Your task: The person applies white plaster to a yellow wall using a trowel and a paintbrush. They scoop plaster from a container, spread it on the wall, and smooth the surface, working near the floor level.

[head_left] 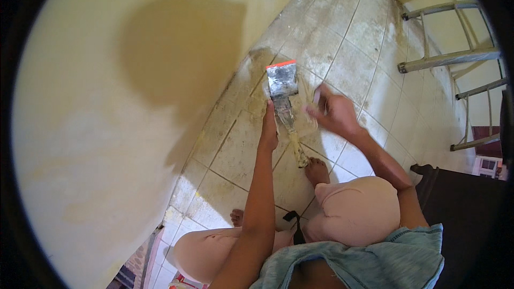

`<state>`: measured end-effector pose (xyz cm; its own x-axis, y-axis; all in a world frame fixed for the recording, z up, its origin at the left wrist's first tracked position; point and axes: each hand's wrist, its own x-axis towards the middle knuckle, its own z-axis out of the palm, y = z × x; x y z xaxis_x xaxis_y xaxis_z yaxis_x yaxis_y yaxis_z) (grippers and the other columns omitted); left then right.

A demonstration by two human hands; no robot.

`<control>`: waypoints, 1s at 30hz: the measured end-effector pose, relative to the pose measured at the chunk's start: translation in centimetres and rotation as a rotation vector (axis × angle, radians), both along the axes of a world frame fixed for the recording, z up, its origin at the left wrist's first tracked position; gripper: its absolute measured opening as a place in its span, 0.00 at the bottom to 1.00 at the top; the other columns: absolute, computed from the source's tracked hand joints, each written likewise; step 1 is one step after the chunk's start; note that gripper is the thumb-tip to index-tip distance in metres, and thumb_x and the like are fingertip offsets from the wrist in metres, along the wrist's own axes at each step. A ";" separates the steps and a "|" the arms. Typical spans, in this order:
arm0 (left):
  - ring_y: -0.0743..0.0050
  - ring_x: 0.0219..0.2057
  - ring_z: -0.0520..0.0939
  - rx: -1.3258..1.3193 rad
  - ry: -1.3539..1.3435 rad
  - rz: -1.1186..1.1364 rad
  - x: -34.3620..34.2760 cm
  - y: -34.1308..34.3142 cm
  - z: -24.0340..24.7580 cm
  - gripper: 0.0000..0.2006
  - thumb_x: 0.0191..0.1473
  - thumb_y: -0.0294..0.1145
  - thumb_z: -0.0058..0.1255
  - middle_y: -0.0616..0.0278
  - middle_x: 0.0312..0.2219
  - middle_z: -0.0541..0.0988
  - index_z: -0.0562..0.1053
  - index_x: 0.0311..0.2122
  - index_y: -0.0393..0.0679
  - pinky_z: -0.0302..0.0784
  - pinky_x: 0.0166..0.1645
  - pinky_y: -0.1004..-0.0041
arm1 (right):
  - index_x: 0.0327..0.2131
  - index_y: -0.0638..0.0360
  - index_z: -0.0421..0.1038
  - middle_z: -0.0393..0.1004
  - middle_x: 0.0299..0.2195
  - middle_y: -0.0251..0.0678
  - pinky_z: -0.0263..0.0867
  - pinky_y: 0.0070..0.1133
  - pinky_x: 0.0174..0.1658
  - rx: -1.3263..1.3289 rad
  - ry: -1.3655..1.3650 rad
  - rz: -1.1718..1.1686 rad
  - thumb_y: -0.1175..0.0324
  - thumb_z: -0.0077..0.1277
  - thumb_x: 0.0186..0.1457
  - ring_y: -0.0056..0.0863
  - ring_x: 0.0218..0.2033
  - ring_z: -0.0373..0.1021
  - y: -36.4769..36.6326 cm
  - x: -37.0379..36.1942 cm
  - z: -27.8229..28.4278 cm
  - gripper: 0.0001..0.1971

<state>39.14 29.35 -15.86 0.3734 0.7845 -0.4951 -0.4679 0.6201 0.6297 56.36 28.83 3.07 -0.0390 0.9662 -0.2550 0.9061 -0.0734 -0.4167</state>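
My left hand (269, 131) is closed at the left edge of a paint scraper (282, 81), its thumb up along the neck and its other fingers mostly hidden. The wide metal blade is smeared white and grey, with a red-orange strip along its top edge. Its stained, pale handle slants down toward my foot. To the right of the blade, my right hand (338, 113) is raised with bent fingers, smeared by motion; whether it holds anything does not show. A pale, blurred shape lies between this hand and the blade, too unclear to name.
A yellowish wall (134, 144) bearing a head-shaped shadow rises on the left. Dusty tiles (342, 32) cover the floor, stained along the wall. A metal ladder (450, 60) stands at the right, above dark furniture (466, 208). My bare foot (317, 171) is below the scraper.
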 end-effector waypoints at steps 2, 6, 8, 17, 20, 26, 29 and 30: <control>0.62 0.64 0.67 -0.104 0.058 -0.073 -0.5 -0.9 -0.6 0.46 0.61 0.73 0.36 0.58 0.64 0.66 0.53 0.72 0.47 0.62 0.67 0.62 | 0.49 0.58 0.67 0.77 0.29 0.44 0.71 0.40 0.39 0.269 0.084 0.053 0.51 0.65 0.51 0.50 0.33 0.76 2.4 1.3 -0.7 0.29; 0.64 0.62 0.70 -0.095 0.149 -0.117 -1.6 -2.3 -0.7 0.46 0.61 0.74 0.37 0.59 0.63 0.68 0.53 0.71 0.47 0.65 0.66 0.62 | 0.55 0.58 0.68 0.77 0.34 0.47 0.69 0.41 0.46 0.501 0.106 0.352 0.60 0.66 0.48 0.51 0.42 0.75 7.1 1.4 -3.7 0.32; 0.63 0.61 0.72 -0.086 0.141 -0.132 -2.1 -2.3 -0.2 0.46 0.60 0.74 0.37 0.58 0.63 0.69 0.53 0.71 0.47 0.67 0.65 0.62 | 0.53 0.58 0.69 0.77 0.35 0.49 0.68 0.41 0.47 0.172 0.180 0.329 0.65 0.63 0.51 0.53 0.43 0.74 7.3 1.2 -4.1 0.26; 0.61 0.48 0.83 -0.136 -0.031 0.068 -3.5 -2.5 1.8 0.42 0.62 0.71 0.37 0.54 0.51 0.78 0.63 0.65 0.41 0.81 0.53 0.62 | 0.47 0.60 0.66 0.71 0.30 0.34 0.68 0.21 0.37 0.095 0.720 0.186 0.71 0.52 0.66 0.19 0.32 0.69 3.3 4.1 -1.2 0.10; 0.61 0.48 0.83 -0.142 -0.015 0.019 -3.6 -2.1 1.9 0.43 0.62 0.71 0.37 0.53 0.52 0.78 0.63 0.65 0.41 0.81 0.54 0.62 | 0.48 0.56 0.66 0.72 0.31 0.36 0.67 0.24 0.34 0.036 0.732 0.179 0.70 0.50 0.67 0.23 0.29 0.69 1.7 5.1 -2.8 0.09; 0.62 0.52 0.80 -0.163 0.278 -0.039 -2.1 -1.4 1.6 0.43 0.61 0.72 0.37 0.52 0.55 0.76 0.63 0.66 0.42 0.79 0.56 0.62 | 0.49 0.49 0.71 0.81 0.35 0.39 0.71 0.34 0.34 0.094 0.511 0.431 0.71 0.52 0.63 0.42 0.33 0.78 -2.2 5.7 -5.4 0.11; 0.62 0.53 0.79 -0.190 0.323 -0.073 -2.0 -1.6 1.1 0.43 0.62 0.72 0.36 0.52 0.56 0.75 0.63 0.66 0.42 0.78 0.56 0.62 | 0.48 0.49 0.72 0.80 0.35 0.39 0.72 0.33 0.34 0.091 0.550 0.478 0.70 0.53 0.63 0.41 0.33 0.78 -2.8 6.1 -5.6 0.11; 0.61 0.53 0.80 -0.189 0.291 -0.085 -2.1 -1.4 0.9 0.42 0.62 0.71 0.36 0.52 0.56 0.75 0.62 0.66 0.42 0.79 0.56 0.62 | 0.48 0.48 0.73 0.80 0.34 0.38 0.72 0.33 0.34 0.096 0.575 0.495 0.70 0.53 0.62 0.41 0.33 0.78 -2.9 6.1 -5.6 0.11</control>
<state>37.02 27.95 -14.98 0.2550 0.6409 -0.7240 -0.2276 0.7675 0.5993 62.47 25.91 -2.51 -0.5746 0.8181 0.0208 0.4625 0.3456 -0.8165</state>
